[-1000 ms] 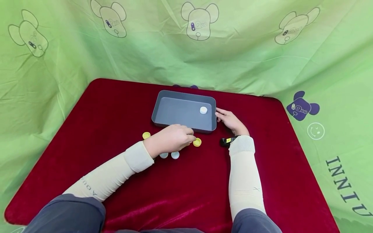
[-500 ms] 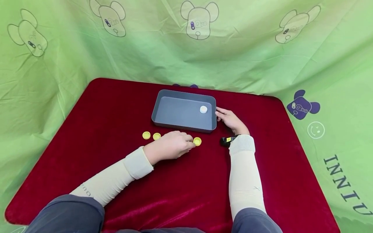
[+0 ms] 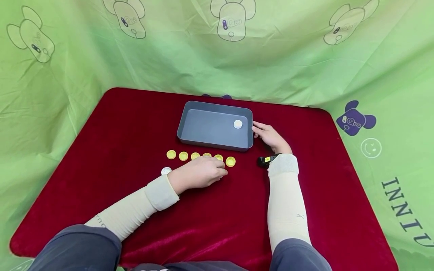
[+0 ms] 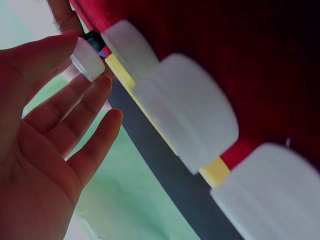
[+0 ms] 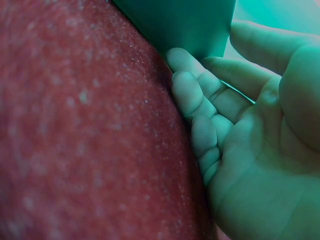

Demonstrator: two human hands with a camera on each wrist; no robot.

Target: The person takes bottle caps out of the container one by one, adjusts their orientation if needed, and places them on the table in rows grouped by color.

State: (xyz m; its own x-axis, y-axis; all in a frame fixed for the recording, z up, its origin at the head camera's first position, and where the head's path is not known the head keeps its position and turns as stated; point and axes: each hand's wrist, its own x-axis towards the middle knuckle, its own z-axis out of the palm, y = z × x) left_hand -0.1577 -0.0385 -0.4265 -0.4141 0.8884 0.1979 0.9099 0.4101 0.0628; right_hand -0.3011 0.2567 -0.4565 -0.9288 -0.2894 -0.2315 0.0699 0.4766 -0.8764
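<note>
My left hand (image 3: 200,172) is low over the red cloth, just in front of a row of yellow bottle caps (image 3: 183,156). Between its thumb and fingertips it pinches a white bottle cap (image 4: 90,60), seen in the left wrist view. More white caps (image 4: 187,110) stand close beside that hand, mostly hidden under it in the head view; one white cap (image 3: 166,170) shows by the wrist. My right hand (image 3: 271,138) holds the grey tray (image 3: 215,145) at its right wall, thumb near the rim and other fingers curled low. One white cap (image 3: 238,124) lies inside the tray.
The red velvet cloth (image 3: 135,124) covers the table, whose far edge meets a green printed curtain (image 3: 176,56). A black strap device (image 3: 263,161) sits at my right wrist.
My left hand has drawn back slightly toward me, uncovering more of the yellow caps, and a white cap now shows beside the wrist. The right hand stays at the tray.
</note>
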